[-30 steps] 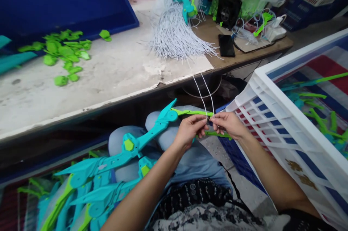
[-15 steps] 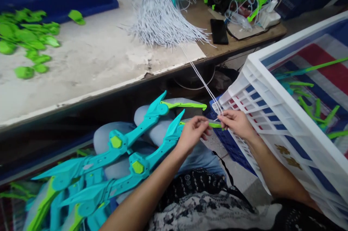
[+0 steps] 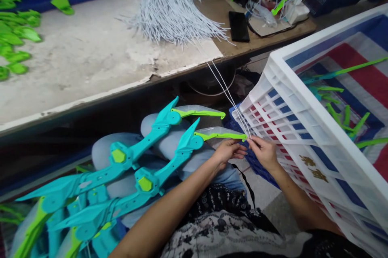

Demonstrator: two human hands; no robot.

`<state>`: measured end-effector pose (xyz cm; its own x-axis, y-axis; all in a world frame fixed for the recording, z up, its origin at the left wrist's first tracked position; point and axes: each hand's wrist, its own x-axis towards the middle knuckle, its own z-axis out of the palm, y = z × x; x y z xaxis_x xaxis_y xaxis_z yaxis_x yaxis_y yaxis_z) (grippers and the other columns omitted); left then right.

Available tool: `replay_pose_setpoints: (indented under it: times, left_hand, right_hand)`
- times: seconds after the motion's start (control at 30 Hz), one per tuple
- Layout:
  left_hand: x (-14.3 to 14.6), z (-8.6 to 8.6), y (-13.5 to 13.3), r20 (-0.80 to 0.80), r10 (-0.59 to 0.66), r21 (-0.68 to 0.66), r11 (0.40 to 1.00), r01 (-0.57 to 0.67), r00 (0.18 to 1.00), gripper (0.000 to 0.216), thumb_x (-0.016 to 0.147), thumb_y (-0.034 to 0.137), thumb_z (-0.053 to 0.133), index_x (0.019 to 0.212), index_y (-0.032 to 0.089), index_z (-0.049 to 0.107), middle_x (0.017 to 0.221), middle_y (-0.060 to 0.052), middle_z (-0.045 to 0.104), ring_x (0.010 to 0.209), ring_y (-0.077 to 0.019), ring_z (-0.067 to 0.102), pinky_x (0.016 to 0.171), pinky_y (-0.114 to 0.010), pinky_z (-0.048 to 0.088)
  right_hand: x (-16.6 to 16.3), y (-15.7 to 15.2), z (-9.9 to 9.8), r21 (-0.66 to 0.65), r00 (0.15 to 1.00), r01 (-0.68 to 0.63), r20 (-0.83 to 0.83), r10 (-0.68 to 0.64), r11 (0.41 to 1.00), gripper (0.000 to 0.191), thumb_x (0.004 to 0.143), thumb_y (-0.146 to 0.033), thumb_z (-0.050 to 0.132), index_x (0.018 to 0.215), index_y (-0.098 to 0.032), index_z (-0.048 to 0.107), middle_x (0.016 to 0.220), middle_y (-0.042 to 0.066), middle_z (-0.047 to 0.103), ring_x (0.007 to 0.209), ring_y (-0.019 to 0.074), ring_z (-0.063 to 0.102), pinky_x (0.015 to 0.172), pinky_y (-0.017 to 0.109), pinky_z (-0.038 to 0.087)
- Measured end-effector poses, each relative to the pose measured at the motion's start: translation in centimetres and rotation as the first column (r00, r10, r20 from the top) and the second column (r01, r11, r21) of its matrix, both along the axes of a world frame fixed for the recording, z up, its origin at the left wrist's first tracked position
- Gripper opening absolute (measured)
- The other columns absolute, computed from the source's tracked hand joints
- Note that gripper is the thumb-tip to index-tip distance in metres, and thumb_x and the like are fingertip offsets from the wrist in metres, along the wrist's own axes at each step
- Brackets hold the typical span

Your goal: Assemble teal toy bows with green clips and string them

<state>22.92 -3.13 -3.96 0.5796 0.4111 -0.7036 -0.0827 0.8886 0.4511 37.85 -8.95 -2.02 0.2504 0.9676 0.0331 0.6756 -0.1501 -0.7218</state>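
Currently two turquoise toy bows are lying one beyond the other across the lap, the nearer bow (image 3: 171,163) and the farther bow (image 3: 146,140), long axes running from near left to far right, lime ends pointing right. The right hand (image 3: 265,153) is pinching two white strands (image 3: 224,89) at the nearer bow's lime end; the left hand (image 3: 227,153) is hanging close by, grip slack, fingers extended. Beyond a dark gap the counter's (image 3: 75,56) edge is bounding the far side, one white basket's (image 3: 317,104) rim the right
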Motion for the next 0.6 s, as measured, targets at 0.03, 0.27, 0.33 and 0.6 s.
replay_pose_setpoints:
  times: [0.03, 0.27, 0.33, 0.6]
  left_hand:
    - [0.1, -0.1, 0.0, 0.011, 0.002, 0.002, 1.000, -0.002, 1.000, 0.021, 0.083, 0.006, 0.056, 0.102, 0.011, 0.065, 0.070, -0.005, 0.069, 0.059, -0.0125, 0.067, 0.056, -0.021, 0.052]
    - [0.6, -1.3, 0.2, 0.051, 0.012, 0.029, 0.999, -0.013, 0.999, 0.007, 0.081, 0.015, 0.066, 0.077, 0.009, 0.066, 0.066, -0.005, 0.069, 0.056, -0.0099, 0.064, 0.058, -0.020, 0.051]
    - [0.7, -1.5, 0.3, 0.049, 0.039, 0.029, 0.999, -0.040, 0.998, 0.008, 0.080, 0.016, 0.069, 0.076, 0.009, 0.066, 0.065, -0.005, 0.069, 0.055, -0.0094, 0.063, 0.058, -0.020, 0.051]
    - [1.0, -0.8, 1.0, -0.008, 0.043, 0.126, 0.991, -0.042, 0.999, 0.016, 0.079, 0.023, 0.070, 0.072, 0.011, 0.062, 0.062, -0.002, 0.064, 0.049, -0.0079, 0.057, 0.050, -0.019, 0.048]
  right_hand:
    - [0.0, 0.0, -0.1, 0.015, 0.999, -0.011, 0.035, 0.011, 1.000, 0.023, 0.087, -0.039, 0.054, 0.088, -0.025, 0.073, 0.074, 0.005, 0.073, 0.066, 0.0203, 0.066, 0.070, 0.033, 0.052]
    - [0.0, 0.2, -1.2, 0.058, 0.994, -0.091, 0.065, 0.087, 0.994, 0.024, 0.087, -0.035, 0.054, 0.088, -0.025, 0.075, 0.086, 0.008, 0.075, 0.079, 0.0228, 0.069, 0.076, 0.035, 0.052]
    - [0.0, 0.2, -1.4, 0.060, 0.996, -0.085, 0.005, 0.085, 0.995, 0.023, 0.086, -0.034, 0.055, 0.089, -0.025, 0.076, 0.087, 0.007, 0.075, 0.078, 0.0225, 0.069, 0.075, 0.035, 0.052]
    - [-0.6, 1.5, -1.8, -0.004, 0.937, 0.177, -0.304, -0.170, 0.984, 0.026, 0.081, -0.038, 0.060, 0.096, -0.022, 0.076, 0.084, 0.004, 0.073, 0.070, 0.0195, 0.065, 0.064, 0.031, 0.052]
